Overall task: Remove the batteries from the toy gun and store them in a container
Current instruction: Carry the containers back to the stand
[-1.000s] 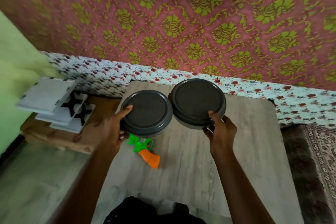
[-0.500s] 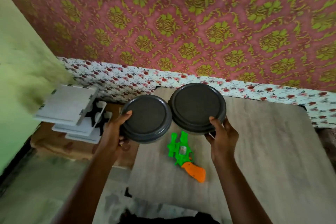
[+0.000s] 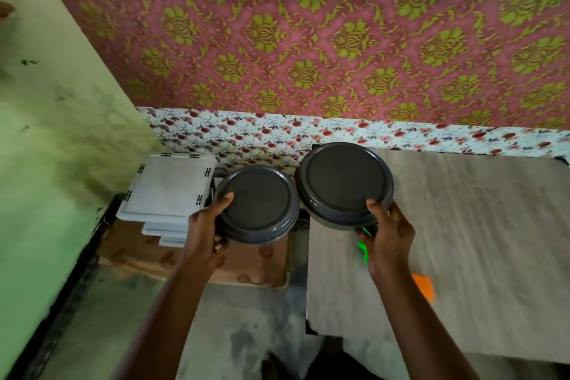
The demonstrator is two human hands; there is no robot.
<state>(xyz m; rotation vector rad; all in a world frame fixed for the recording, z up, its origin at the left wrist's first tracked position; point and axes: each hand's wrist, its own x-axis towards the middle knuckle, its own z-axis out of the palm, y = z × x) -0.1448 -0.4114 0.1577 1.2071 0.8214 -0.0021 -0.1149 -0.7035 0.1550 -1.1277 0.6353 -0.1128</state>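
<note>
While left hand and right hand each clasped a container, the half-hidden toy gun lay diagonally, orange handle near-right.

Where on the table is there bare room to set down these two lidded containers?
The table is bare across its right half, from the toy gun to the floral wall strip. Its near-left corner is bare. Crowded: beneath the right hand, where the gun lies, and the white panel stack left.
</note>
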